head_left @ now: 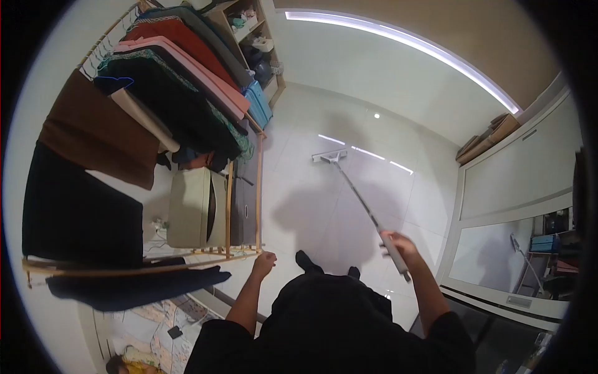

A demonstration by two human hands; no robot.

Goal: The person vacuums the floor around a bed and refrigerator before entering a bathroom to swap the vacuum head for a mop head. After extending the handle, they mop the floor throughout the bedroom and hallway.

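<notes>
My right hand (403,248) is wrapped around the light grey grip of a long-handled mop (360,198). Its pole slants away from me across the floor, and its narrow white head (329,156) rests flat on the tiles. My left hand (265,264) hangs at my left with the fingers curled in and nothing visible in them. It is close to the front end of a wooden clothes rack (259,193). My two feet in dark socks (308,262) show just beyond my black shirt.
Clothes (180,87) hang on the rack at left, over a beige box (188,209). A blue case (257,103) stands by a shelf (274,59). On the right is a sliding-door cabinet (517,181) with cardboard (489,138) on top. A person (134,364) lies at lower left.
</notes>
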